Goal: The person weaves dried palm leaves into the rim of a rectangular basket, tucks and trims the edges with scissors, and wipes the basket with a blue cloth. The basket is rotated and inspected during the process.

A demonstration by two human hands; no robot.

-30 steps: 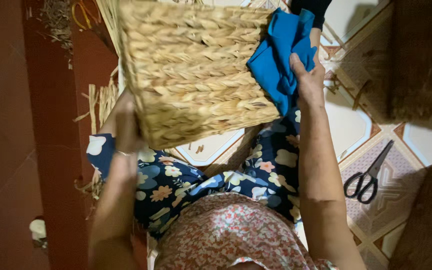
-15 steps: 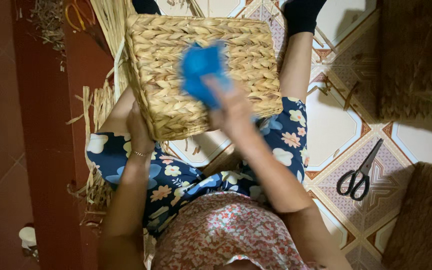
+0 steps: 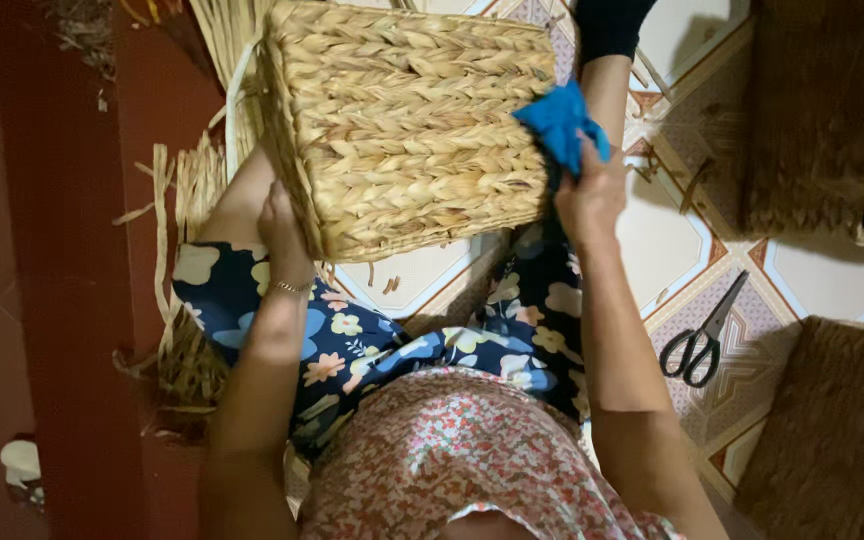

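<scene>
The woven basket (image 3: 407, 125) rests tipped on its side across the seated person's lap and shins, its braided wall facing up, above the flowered trousers (image 3: 372, 340). The left hand (image 3: 287, 232) is closed around the basket's lower left corner, fingers curled behind the rim and steadying it. The right hand (image 3: 587, 195) is bunched tight around a blue cloth (image 3: 562, 125), which presses against the basket's right edge. To my eye the hold looks one-sided: a hard push from the cloth could twist the basket out of the left grip and roll it off the legs onto the tiled floor (image 3: 672, 230). The cloth might also snag on the rough weave. Black-handled scissors (image 3: 702, 335) lie on the tiles just beside the right elbow, and loose straw strips (image 3: 167, 240) trail at the left.
</scene>
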